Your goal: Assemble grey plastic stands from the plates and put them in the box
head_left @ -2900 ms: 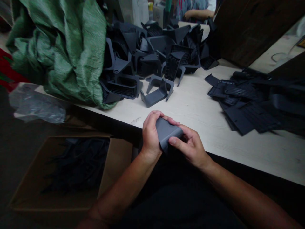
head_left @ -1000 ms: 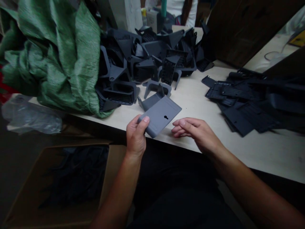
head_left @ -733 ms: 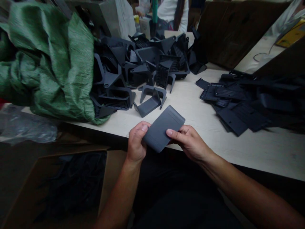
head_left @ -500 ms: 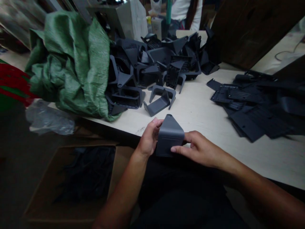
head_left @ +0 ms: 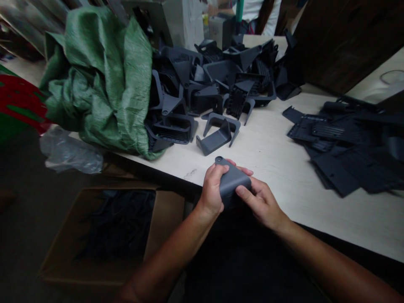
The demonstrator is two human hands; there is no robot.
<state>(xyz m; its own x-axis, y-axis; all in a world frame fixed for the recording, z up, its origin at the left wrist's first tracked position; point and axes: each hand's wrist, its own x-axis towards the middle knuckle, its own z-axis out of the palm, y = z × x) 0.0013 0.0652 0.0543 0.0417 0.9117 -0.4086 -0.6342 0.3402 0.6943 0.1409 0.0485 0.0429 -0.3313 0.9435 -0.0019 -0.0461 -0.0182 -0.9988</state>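
Between my hands, in front of the table's near edge, is a dark grey plastic bracket (head_left: pixel 233 179) with a small hole at its pointed end. My left hand (head_left: pixel 213 189) wraps round its left side, the thumb lying on top. On the right, my right hand (head_left: pixel 261 200) grips the other side, with its thumb against the near bent edge. The bracket's underside is hidden. Just beyond, two similar loose brackets (head_left: pixel 214 141) lie on the table, in front of a heap of grey plastic parts (head_left: pixel 217 71).
A green woven sack (head_left: pixel 104 84) slumps at the table's left. Flat dark plates (head_left: pixel 337 160) are piled on the right of the pale table (head_left: pixel 268 155). Below left stands a cardboard box (head_left: pixel 166 219) holding dark parts. Someone in a white sleeve (head_left: pixel 271 17) is across the table.
The bracket has been tilted and turned in my hands, showing more of its top face. My left hand has shifted its thumb onto the top. The camera view has moved slightly left.
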